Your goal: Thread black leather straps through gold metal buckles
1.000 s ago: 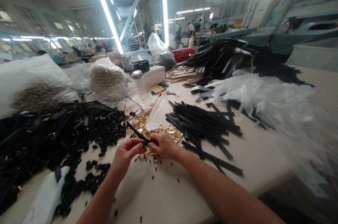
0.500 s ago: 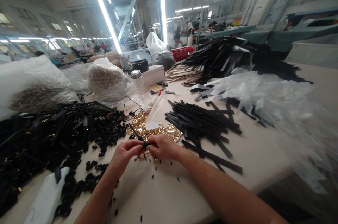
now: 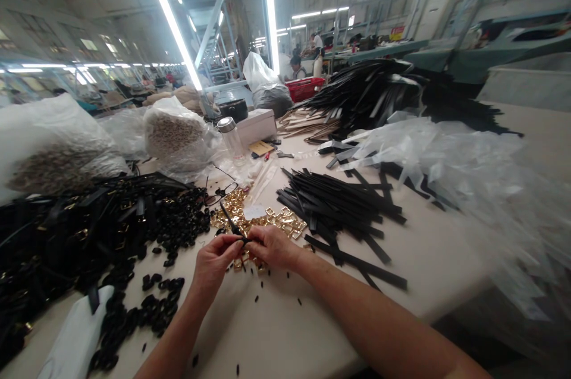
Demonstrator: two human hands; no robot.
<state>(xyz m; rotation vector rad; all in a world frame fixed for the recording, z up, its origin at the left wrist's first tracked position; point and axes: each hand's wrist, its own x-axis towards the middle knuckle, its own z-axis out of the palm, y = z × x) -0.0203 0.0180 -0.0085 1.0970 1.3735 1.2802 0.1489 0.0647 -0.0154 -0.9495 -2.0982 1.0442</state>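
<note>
My left hand (image 3: 219, 255) and my right hand (image 3: 273, 246) meet over the table, fingertips closed in pinches on one black strap (image 3: 231, 219). Its free end points up and away from me; the part between my fingers is mostly covered. Right behind and under my hands lies a spread of gold buckles (image 3: 285, 221). To the right is a pile of flat black strips (image 3: 341, 203). On the left, small black loops (image 3: 190, 212) lie heaped beside a mass of black straps with gold buckles (image 3: 111, 218).
Small black bits (image 3: 256, 300) dot the pale table (image 3: 276, 337). Beyond the buckles are glasses (image 3: 222, 191), a clear bottle (image 3: 229, 138) and a white box (image 3: 256, 126). Filled plastic bags (image 3: 173, 132) stand at the left; crumpled plastic sheeting (image 3: 450, 159) covers the right. A white block (image 3: 75, 334) lies front left.
My hands stay together with small finger movements, and the strap's free end stands a little higher. The whole view has shifted slightly.
</note>
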